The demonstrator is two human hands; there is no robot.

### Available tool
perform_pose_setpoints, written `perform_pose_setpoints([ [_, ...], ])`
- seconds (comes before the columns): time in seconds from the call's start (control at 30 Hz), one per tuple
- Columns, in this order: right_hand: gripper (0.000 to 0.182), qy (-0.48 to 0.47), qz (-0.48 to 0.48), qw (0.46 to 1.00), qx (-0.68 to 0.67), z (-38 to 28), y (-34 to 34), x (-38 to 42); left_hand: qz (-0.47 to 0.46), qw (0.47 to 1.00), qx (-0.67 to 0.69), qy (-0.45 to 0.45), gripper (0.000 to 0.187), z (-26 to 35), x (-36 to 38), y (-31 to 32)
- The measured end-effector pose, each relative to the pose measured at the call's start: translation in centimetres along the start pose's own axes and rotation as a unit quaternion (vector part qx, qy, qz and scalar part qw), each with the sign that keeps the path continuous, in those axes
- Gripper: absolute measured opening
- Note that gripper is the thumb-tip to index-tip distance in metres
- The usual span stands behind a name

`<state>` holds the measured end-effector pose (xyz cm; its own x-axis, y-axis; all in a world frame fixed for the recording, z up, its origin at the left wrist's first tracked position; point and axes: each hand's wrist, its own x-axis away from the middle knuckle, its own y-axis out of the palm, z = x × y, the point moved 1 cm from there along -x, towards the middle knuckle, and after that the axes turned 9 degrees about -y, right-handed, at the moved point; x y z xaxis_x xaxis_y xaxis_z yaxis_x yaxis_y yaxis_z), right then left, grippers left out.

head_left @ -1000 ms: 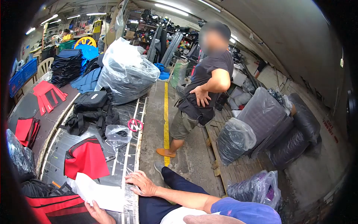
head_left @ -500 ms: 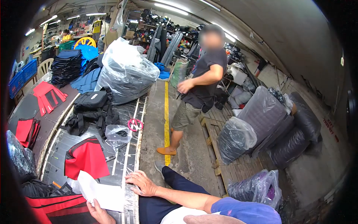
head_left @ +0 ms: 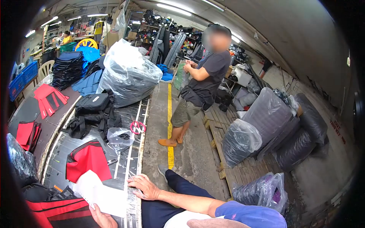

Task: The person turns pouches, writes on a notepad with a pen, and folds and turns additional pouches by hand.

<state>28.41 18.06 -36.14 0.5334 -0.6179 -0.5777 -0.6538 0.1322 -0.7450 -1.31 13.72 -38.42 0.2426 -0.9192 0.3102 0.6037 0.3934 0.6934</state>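
Note:
My left hand pinches the lower edge of a white sheet of paper, which lies partly over the table's striped top. At the table's edge, my right hand has its fingers curled around a slim silver tool; its exact kind is hard to make out. Just beyond the paper is a red fabric piece with black trim. Red and black fabric panels lie by my left hand.
Pink-handled scissors, a small plastic bag and a black backpack lie farther up the table. A large plastic-wrapped bundle stands behind them. Another person stands in the aisle, near a pallet with wrapped bundles.
The paper's far end has shifted slightly and lies flatter over the red fabric. My right hand stays put. The other person has raised their hands together and shifted their stance.

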Motion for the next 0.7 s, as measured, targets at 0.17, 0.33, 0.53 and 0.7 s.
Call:
perform_pose_setpoints([
  [0.17, 0.049, 0.003, -0.001, 1.0, 0.0, 0.0, 0.0, 0.1, -0.055, 0.996, 0.029, -0.07, 0.049, -0.5, -0.2, -0.8],
  [0.33, 0.046, -0.002, -0.003, 1.0, 0.003, -0.1, -0.1, 0.0, -0.036, 0.998, 0.011, -0.052, 0.051, 0.1, 0.5, 1.1],
  [0.53, 0.046, 0.004, -0.004, 1.0, -0.002, -0.1, 0.0, 0.0, 0.004, 0.995, 0.055, -0.079, 0.049, 1.0, 1.1, 2.2],
  [0.7, 0.046, 0.006, -0.003, 1.0, -0.004, -0.1, 0.0, 0.1, 0.022, 0.998, 0.061, -0.023, 0.047, 0.1, 0.0, 0.5],
])
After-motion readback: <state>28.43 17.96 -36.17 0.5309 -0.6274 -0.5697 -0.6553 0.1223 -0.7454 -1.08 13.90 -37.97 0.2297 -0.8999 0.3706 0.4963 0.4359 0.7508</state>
